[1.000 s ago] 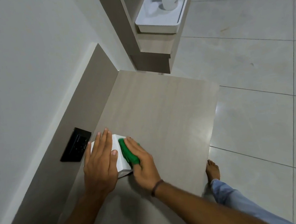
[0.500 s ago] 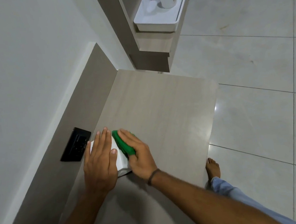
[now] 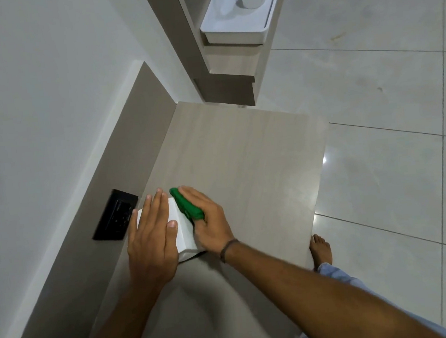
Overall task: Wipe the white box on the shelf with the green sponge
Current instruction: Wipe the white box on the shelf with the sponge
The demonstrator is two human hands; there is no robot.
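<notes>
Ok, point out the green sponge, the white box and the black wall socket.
green sponge (image 3: 188,207), head view, middle of its exposed top.
white box (image 3: 185,233), head view, bare right face.
black wall socket (image 3: 116,215), head view, plate centre.

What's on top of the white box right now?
The left hand lies flat across the top of the small white box, fingers together. The right hand presses the green sponge against the box's right side. Most of the top is hidden under the palm.

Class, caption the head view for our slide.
Left hand steadies the white box while right hand presses the green sponge against its side.
</notes>
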